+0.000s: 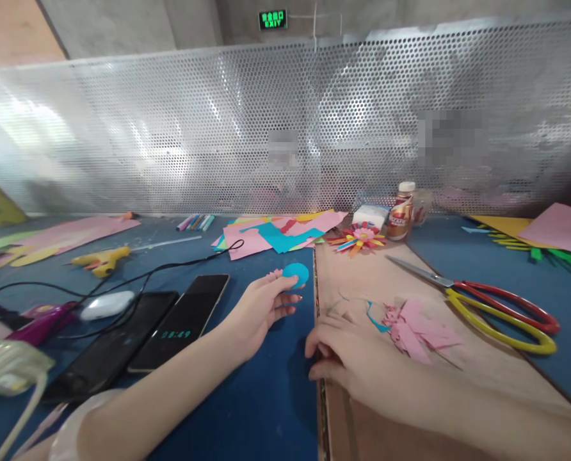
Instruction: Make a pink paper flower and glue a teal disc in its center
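My left hand [261,307] pinches a round blue paper disc [296,274] between thumb and fingers, above the blue tabletop. A small pink paper piece [274,273] shows just behind the thumb; whether it is held too is unclear. To the right, my right hand [345,355] rests at the edge of a brown cardboard sheet [357,269], fingers loosely bent, thumb apart, nothing visible in it. Pink paper scraps [417,330] and a thin blue paper strip [376,318] lie beyond it. Scissors [451,282] with red and yellow handles lie on the cardboard, blades partly open.
Two phones [189,320] and black cables [144,272] lie left, near a yellow glue gun [102,261]. Coloured paper sheets [247,237], a paper flower [362,238] and a bottle [401,214] sit at the back, before a perforated metal screen [170,134].
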The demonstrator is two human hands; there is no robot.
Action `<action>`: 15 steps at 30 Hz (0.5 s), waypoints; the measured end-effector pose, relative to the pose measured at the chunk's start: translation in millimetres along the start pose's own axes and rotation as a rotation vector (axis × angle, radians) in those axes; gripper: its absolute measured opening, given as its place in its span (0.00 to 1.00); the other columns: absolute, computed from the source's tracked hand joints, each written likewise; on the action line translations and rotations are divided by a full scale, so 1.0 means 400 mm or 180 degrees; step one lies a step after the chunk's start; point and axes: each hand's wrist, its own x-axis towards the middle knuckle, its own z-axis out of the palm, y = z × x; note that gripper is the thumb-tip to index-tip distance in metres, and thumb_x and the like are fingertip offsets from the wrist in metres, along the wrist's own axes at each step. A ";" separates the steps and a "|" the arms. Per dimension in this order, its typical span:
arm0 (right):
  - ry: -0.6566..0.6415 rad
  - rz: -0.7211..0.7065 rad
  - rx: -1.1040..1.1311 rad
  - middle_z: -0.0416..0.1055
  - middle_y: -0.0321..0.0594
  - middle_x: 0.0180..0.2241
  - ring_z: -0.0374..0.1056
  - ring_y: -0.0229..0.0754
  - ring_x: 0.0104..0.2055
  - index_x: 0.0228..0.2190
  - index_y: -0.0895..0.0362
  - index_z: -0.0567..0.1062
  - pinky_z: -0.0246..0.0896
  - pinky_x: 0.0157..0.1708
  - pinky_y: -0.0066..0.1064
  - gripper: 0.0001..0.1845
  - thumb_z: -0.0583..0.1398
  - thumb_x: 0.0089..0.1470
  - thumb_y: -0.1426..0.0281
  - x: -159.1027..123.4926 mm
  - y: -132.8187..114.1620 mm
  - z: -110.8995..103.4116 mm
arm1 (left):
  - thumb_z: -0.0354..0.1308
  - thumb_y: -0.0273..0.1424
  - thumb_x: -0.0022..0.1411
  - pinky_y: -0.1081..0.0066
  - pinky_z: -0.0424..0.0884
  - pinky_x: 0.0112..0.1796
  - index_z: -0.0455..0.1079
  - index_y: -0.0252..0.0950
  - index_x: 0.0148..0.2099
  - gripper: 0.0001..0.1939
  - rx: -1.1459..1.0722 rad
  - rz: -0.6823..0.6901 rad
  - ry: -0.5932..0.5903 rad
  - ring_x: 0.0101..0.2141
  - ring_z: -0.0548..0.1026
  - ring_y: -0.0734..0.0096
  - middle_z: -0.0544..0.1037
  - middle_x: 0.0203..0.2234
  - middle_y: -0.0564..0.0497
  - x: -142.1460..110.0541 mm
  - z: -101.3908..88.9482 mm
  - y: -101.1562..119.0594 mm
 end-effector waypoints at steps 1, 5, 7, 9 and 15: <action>-0.0012 0.0034 -0.0002 0.64 0.32 0.28 0.58 0.35 0.32 0.29 0.58 0.70 0.48 0.35 0.28 0.04 0.61 0.49 0.71 0.000 -0.002 -0.003 | 0.61 0.28 0.49 0.76 0.67 0.26 0.68 0.33 0.30 0.05 -0.0006 -0.0005 0.0006 0.25 0.71 0.78 0.72 0.27 0.52 -0.001 0.001 0.001; -0.0083 0.0091 0.0057 0.65 0.32 0.26 0.59 0.36 0.32 0.29 0.56 0.71 0.47 0.36 0.28 0.05 0.62 0.48 0.69 0.004 0.003 -0.006 | 0.62 0.28 0.48 0.76 0.67 0.26 0.68 0.33 0.29 0.06 -0.0028 -0.0017 0.0051 0.24 0.71 0.77 0.73 0.26 0.53 -0.003 0.002 0.003; -0.0117 0.0071 0.0087 0.64 0.32 0.26 0.58 0.35 0.32 0.29 0.56 0.71 0.47 0.35 0.28 0.06 0.62 0.47 0.68 0.007 0.007 -0.005 | 0.62 0.28 0.48 0.76 0.67 0.26 0.68 0.33 0.29 0.06 -0.0025 -0.0020 0.0056 0.24 0.71 0.78 0.73 0.26 0.53 -0.003 0.002 0.002; -0.0118 0.0047 0.0113 0.63 0.31 0.25 0.58 0.33 0.31 0.28 0.57 0.71 0.47 0.35 0.27 0.06 0.63 0.47 0.69 0.009 0.009 -0.004 | 0.62 0.28 0.48 0.76 0.67 0.26 0.69 0.33 0.30 0.06 -0.0015 -0.0025 0.0048 0.24 0.71 0.78 0.73 0.27 0.52 -0.002 0.001 0.001; -0.0054 0.0066 0.0201 0.63 0.30 0.24 0.58 0.32 0.31 0.27 0.58 0.71 0.47 0.35 0.26 0.06 0.63 0.46 0.70 0.010 0.003 -0.004 | 0.61 0.29 0.49 0.77 0.67 0.27 0.69 0.32 0.31 0.06 0.0003 0.0006 0.0010 0.25 0.71 0.78 0.72 0.28 0.51 -0.002 -0.001 -0.001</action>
